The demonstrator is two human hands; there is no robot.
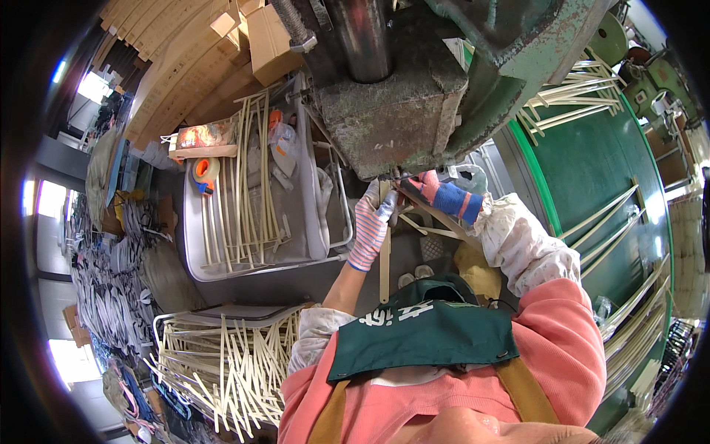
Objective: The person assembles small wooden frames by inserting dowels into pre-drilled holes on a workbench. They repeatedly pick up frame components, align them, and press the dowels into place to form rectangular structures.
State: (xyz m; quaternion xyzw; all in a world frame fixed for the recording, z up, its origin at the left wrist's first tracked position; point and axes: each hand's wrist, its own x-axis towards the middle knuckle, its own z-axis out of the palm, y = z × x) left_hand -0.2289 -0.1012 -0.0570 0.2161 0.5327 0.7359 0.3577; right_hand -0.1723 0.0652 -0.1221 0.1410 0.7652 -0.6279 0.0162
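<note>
Just under the dark, greasy block (392, 111) of a machine, both my gloved hands are close together. My left hand (370, 229), in a pink-and-grey striped glove, is closed on a pale flat strip (384, 270) whose lower part hangs down toward my apron. My right hand (447, 200), in a blue-and-pink glove, has its fingers curled at the block's lower edge. What those fingers hold is hidden. A brownish bar (444, 218) runs slantwise below that hand.
A white tub (194, 244) at left holds long pale strips, with an orange tape roll (207, 170) there too. A rack of many strips (229, 362) stands lower left. At right, a green-topped table (592, 159) carries more strips. Cardboard boxes (270, 44) are stacked behind.
</note>
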